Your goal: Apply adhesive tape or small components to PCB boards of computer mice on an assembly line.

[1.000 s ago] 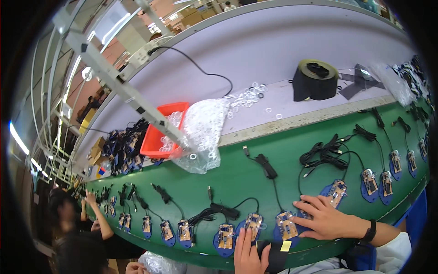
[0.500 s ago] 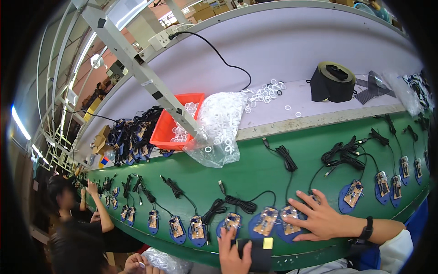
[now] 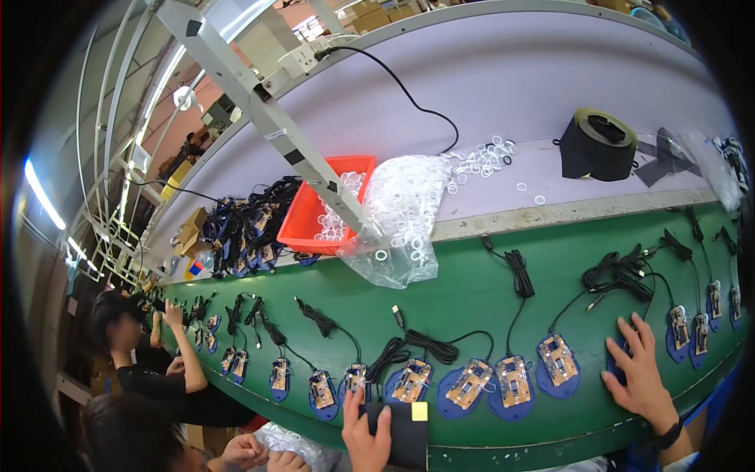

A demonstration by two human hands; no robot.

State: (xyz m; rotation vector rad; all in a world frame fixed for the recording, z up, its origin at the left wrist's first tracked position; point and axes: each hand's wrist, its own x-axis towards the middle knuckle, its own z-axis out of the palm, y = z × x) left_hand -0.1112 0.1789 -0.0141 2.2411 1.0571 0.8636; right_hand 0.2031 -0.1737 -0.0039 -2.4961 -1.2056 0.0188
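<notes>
My left hand (image 3: 368,434) is by the near edge of the green table, its thumb on a flat black sheet (image 3: 409,439) with a yellow patch at one corner. Its fingertips reach the lower part of a circuit board (image 3: 355,376) on a blue mouse base. Further right, my right hand (image 3: 641,381) has its fingers spread over another blue base (image 3: 616,359), which it mostly hides. Between the hands lie several bases with boards, among them one with a tilted board (image 3: 470,384) and one further right (image 3: 558,366); black cables run from them.
Behind stand a red bin (image 3: 303,228) of white rings and a clear bag (image 3: 405,197) of rings. Loose rings (image 3: 484,160) and a black roll (image 3: 598,145) lie on the shelf. A metal post (image 3: 267,118) slants across. A co-worker's hands (image 3: 245,450) are at lower left.
My right hand has moved right, uncovering two boards, and now rests over another base. My left hand has shifted left to another board with the black sheet. The view has turned slightly left.
</notes>
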